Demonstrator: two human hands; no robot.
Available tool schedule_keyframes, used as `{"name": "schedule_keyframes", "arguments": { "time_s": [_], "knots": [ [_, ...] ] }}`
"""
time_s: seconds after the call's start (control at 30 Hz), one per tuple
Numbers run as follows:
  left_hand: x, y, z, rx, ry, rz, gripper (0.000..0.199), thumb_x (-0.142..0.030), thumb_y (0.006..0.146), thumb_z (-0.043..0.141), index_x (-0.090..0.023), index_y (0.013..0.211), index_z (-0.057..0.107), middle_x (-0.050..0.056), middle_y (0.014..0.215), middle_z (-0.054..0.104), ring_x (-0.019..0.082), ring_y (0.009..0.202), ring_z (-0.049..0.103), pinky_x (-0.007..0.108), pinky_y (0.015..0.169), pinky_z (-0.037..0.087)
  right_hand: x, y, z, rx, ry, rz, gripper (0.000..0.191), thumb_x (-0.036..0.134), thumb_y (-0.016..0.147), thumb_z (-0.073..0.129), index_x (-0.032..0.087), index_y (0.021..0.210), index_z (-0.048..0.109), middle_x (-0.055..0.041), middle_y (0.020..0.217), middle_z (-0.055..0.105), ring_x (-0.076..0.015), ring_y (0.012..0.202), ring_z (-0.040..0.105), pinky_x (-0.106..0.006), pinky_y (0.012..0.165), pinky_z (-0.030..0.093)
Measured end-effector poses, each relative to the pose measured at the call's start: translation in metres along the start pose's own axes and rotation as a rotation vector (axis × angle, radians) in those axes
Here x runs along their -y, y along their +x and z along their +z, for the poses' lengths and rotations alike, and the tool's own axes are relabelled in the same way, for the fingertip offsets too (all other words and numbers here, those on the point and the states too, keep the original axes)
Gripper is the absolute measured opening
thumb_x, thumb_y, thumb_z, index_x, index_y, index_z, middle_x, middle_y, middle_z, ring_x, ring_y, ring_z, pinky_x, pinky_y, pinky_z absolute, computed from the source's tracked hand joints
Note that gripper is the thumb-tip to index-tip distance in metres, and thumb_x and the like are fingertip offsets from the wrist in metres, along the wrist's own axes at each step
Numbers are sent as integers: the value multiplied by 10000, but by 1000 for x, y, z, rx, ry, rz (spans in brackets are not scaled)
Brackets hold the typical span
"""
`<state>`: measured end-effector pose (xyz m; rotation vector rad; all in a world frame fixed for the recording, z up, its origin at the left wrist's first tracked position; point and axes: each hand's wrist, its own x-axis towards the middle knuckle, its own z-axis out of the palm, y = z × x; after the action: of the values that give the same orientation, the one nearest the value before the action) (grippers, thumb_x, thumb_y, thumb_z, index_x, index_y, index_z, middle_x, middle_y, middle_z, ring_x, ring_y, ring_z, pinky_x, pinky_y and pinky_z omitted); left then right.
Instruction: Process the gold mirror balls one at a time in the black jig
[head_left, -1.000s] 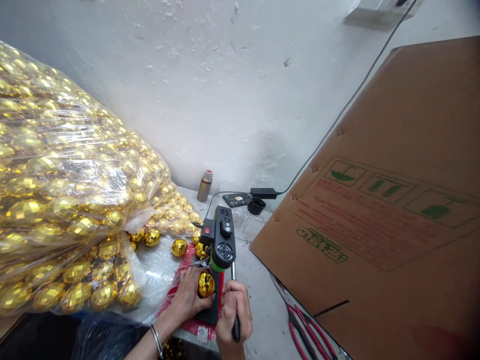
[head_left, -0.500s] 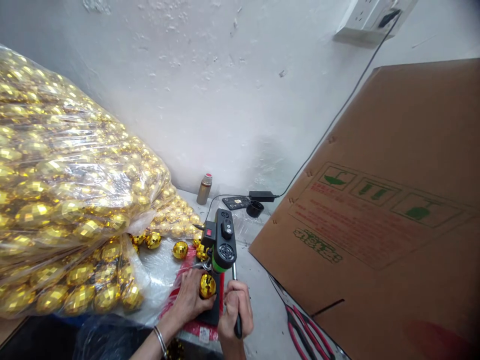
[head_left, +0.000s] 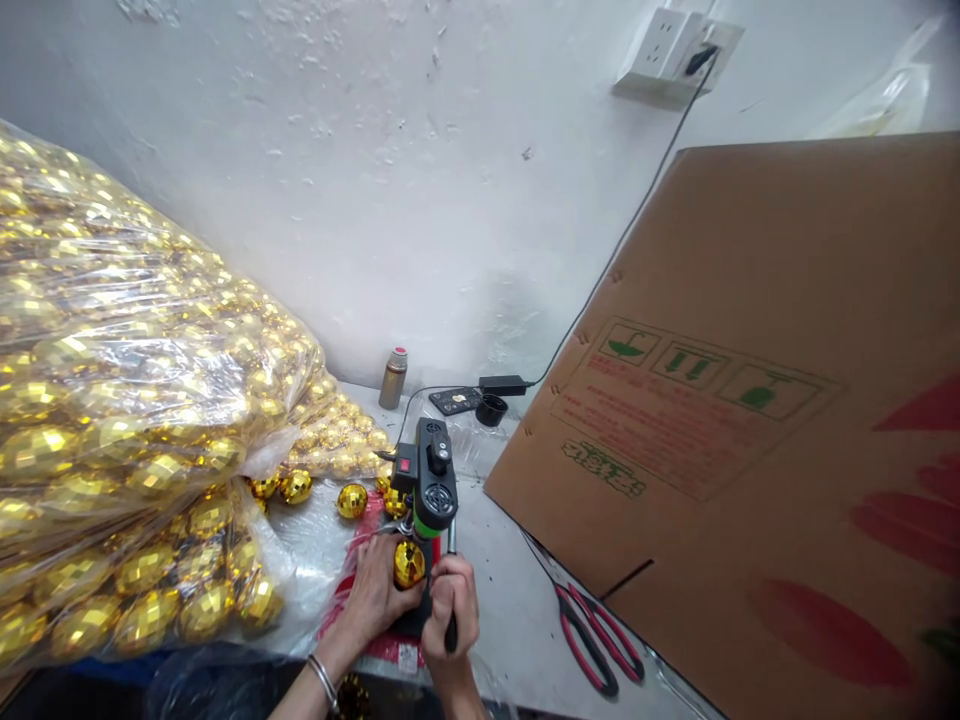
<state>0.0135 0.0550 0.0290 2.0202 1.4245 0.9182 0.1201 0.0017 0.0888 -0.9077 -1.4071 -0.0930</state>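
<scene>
My left hand (head_left: 379, 588), with a metal bangle at the wrist, is closed around a gold mirror-faceted ball (head_left: 409, 564). The ball sits directly under the head of a small black bench machine (head_left: 436, 470) with a green ring at its lower end; whether the two touch, I cannot tell. My right hand (head_left: 452, 603) is wrapped round the black grip of the machine's metal lever (head_left: 451, 632), just right of the ball. More gold balls (head_left: 352, 500) lie loose behind my left hand.
A clear plastic bag (head_left: 150, 380) full of gold balls fills the left. At right a large cardboard box (head_left: 712, 400) leans over red-handled scissors (head_left: 596, 640). Toward the wall stand a bottle (head_left: 393, 379), a black cup (head_left: 491, 410), a phone-like slab (head_left: 454, 401) and a power adapter (head_left: 502, 385).
The view has turned slightly right, so everything sits further left. Both hands keep their grips, one on the ball and one on the lever, with little visible movement.
</scene>
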Motion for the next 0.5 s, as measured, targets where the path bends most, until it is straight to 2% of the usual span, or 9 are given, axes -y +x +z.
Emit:
{"name": "schedule_keyframes", "arguments": {
  "time_s": [0.1,0.17,0.2,0.23,0.3,0.4,0.43,0.5],
  "knots": [
    [-1,0,-1,-9,-17,11,399,-349,760,686,-186,1123,648,126,1093,714,347,1067,639,500,951,462,11,16,-6,37,12,16,289,212,1041,371,226,785,506,9,745,528,-121,671,535,-214,621,459],
    [2,-6,1,-21,-26,25,440,-342,765,696,-189,1174,641,131,1125,713,350,1077,644,518,957,471,24,35,-13,66,7,106,260,169,1033,382,216,820,524,14,745,515,-112,638,505,-209,580,423],
    [5,-13,2,-27,-25,43,472,-339,768,702,-191,1210,633,137,1150,711,355,1091,646,531,966,474,30,45,-16,97,8,219,243,187,1033,403,215,832,536,16,748,514,-109,623,490,-209,555,401],
    [11,-22,4,-31,-18,68,510,-342,768,712,-196,1248,622,143,1180,708,363,1113,644,546,980,473,36,55,-18,124,12,275,243,217,1033,425,213,821,544,20,734,510,-108,610,479,-212,539,385],
    [24,-41,6,-43,17,141,616,-395,747,758,-214,1313,597,158,1249,691,388,1170,628,573,1008,471,45,67,-21,142,20,308,268,255,1031,447,212,785,546,27,702,496,-106,596,468,-212,530,375],
    [44,-58,-1,-114,92,233,815,-534,726,775,-224,1428,501,184,1397,609,418,1275,569,575,1027,482,47,66,-17,112,49,293,277,248,1036,424,215,791,548,23,717,505,-108,623,495,-202,559,408],
    [47,-56,-7,-155,118,232,813,-546,774,732,-219,1464,454,187,1441,574,406,1305,549,563,1037,484,46,62,-15,101,60,284,269,232,1038,414,217,805,548,21,732,511,-107,636,505,-196,574,421],
    [48,-35,-24,-232,177,172,635,-436,923,578,-210,1489,401,175,1474,543,349,1339,531,529,1073,469,43,54,-13,89,71,253,260,198,1037,402,221,818,541,20,749,513,-103,654,513,-185,601,439]
  ]
}}
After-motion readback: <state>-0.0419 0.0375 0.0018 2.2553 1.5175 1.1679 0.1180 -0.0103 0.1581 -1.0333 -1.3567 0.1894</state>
